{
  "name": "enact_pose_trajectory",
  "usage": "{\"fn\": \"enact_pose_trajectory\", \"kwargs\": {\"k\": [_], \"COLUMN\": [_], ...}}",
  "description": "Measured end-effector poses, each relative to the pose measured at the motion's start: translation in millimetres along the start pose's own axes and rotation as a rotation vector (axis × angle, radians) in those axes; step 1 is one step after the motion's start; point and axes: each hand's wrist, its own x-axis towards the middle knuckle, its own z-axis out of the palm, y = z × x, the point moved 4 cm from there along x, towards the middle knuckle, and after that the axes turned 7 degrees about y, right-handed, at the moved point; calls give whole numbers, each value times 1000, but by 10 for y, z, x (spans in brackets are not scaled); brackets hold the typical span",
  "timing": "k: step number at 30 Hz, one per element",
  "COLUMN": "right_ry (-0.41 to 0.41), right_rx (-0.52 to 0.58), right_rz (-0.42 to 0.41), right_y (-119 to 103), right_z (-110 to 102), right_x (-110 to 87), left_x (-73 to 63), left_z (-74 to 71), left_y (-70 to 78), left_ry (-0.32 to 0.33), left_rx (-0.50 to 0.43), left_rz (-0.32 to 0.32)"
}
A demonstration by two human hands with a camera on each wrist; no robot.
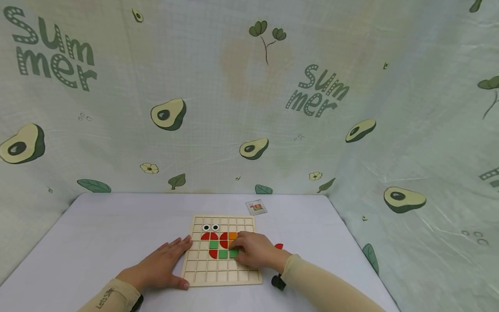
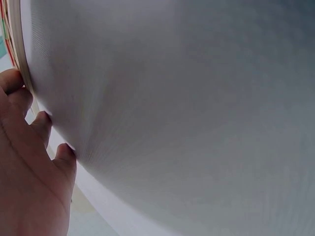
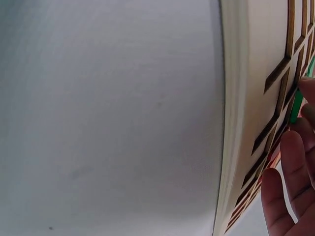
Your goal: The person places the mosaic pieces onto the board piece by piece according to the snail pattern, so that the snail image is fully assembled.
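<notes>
A square wooden grid board (image 1: 212, 277) lies on the white table, its middle cells filled with red, green and orange flat pieces and two round eye pieces (image 1: 211, 227). My left hand (image 1: 161, 264) rests flat along the board's left side, fingers spread, fingertips at the edge and thumb near the lower corner. Over the right half of the board, my right hand (image 1: 255, 250) pinches a green square tile (image 3: 297, 105) between thumb and fingers at its cell. That hand covers part of the cells. Left of it sit red curved pieces (image 1: 209, 236) and another green square (image 1: 213, 244).
A small picture card (image 1: 256, 207) lies behind the board. One red piece (image 1: 278, 246) shows beyond the right wrist, and a black object (image 1: 278, 282) is beside the right forearm. Printed cloth walls (image 1: 210, 164) enclose the table at back and sides.
</notes>
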Motion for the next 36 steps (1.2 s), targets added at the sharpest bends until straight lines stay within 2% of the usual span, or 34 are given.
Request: {"fn": "enact_pose_trajectory", "kwargs": {"k": [10,16,19,23,29,32,36], "right_ry": [9,21,17,18,31,7,-10], "right_rx": [14,3,25,54,7,1,-8], "right_rz": [1,-3,18,77,170,223,259], "right_y": [-34,9,60,236,684,871,1010], "right_z": [-13,4,-53,-209,-428,-453,-432], "right_x": [-14,-36,-81,-208,-517,-668,-781], "left_x": [2,1,-2,-2,7,8,5], "left_z": [12,15,14,7,-9,-6,1], "left_y": [0,5,12,18,12,4,-8], "left_ry": [-9,-10,-10,-8,-3,-6,-5], "left_rx": [0,-5,-6,-4,3,0,-5], "left_rz": [-6,-15,-14,-8,1,1,3]}}
